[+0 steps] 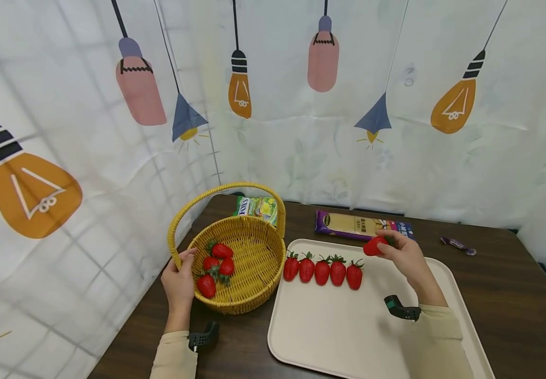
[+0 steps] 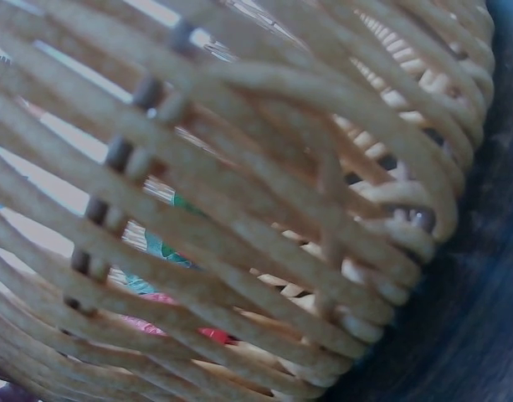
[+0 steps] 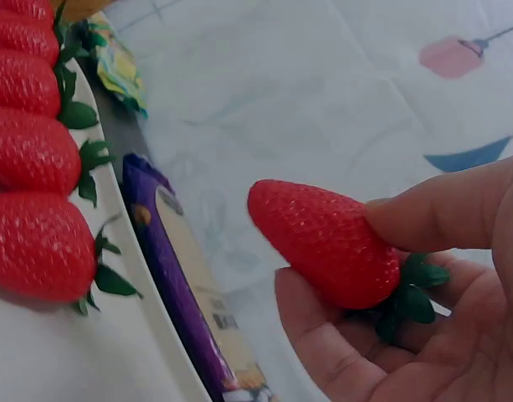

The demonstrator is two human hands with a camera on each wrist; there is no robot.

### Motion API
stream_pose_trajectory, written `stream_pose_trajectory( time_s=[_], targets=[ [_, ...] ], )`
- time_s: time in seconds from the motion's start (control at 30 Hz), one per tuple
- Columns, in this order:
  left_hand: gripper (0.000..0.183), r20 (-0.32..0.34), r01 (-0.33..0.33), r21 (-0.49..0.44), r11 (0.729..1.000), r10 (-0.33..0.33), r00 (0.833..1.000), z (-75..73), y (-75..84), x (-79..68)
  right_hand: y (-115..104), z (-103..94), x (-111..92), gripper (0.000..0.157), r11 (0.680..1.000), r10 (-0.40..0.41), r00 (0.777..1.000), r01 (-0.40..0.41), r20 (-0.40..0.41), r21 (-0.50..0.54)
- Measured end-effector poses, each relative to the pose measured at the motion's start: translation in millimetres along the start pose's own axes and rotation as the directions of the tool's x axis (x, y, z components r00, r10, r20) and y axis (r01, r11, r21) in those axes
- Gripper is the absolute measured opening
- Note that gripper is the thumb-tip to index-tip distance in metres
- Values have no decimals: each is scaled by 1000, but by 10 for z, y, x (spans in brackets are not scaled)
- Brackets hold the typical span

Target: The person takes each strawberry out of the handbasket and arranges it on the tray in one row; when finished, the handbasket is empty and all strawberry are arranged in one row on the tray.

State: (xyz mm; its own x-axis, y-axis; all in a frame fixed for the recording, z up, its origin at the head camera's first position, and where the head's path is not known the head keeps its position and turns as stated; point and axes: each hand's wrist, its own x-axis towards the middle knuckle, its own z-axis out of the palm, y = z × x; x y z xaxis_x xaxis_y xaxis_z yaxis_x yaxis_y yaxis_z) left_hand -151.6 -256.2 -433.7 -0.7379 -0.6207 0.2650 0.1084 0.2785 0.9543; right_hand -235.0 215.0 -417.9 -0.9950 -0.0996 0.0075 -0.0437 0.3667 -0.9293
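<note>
My left hand [image 1: 178, 284] grips the left rim of a yellow wicker basket [image 1: 259, 263] with a tall hoop handle. Inside the basket, toward its left side, lie several red strawberries [image 1: 206, 286] with green leaves. Woven strands of the basket's wall [image 2: 239, 201] fill the left wrist view, where the hand is out of sight. Over the far part of a cream tray [image 1: 330, 326], my right hand [image 1: 407, 260] pinches a single strawberry [image 3: 327, 243] between thumb and fingers, its leaves toward the palm. Several more strawberries [image 1: 322, 271] lie side by side in a row on the tray, leaves pointing away.
Behind the tray is a purple noodle-like packet [image 1: 349, 223]. A green FOX'S candy bag [image 1: 263, 208] stands behind the basket. At the right lies a small purple wrapped sweet [image 1: 457, 245] on the dark wooden table [image 1: 514, 295]. Patterned curtains [image 1: 282, 131] hang behind and left.
</note>
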Motion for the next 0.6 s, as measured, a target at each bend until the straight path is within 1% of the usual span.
stream_pose_trajectory(
  time_s=[0.13,0.33,0.6],
  targets=[
    [28,-2,-6,-15,1000,6,1000,1,-7,6,59,-62,5,48,999,39,999,-38,21,-33],
    [27,-9,-11,-19,1000,11,1000,3,-33,20,144,-126,7,49,992,103,995,-103,2,-79],
    [27,-5,-5,-17,1000,5,1000,-1,-28,16,294,-228,4,46,987,74,997,-70,26,-146]
  ],
)
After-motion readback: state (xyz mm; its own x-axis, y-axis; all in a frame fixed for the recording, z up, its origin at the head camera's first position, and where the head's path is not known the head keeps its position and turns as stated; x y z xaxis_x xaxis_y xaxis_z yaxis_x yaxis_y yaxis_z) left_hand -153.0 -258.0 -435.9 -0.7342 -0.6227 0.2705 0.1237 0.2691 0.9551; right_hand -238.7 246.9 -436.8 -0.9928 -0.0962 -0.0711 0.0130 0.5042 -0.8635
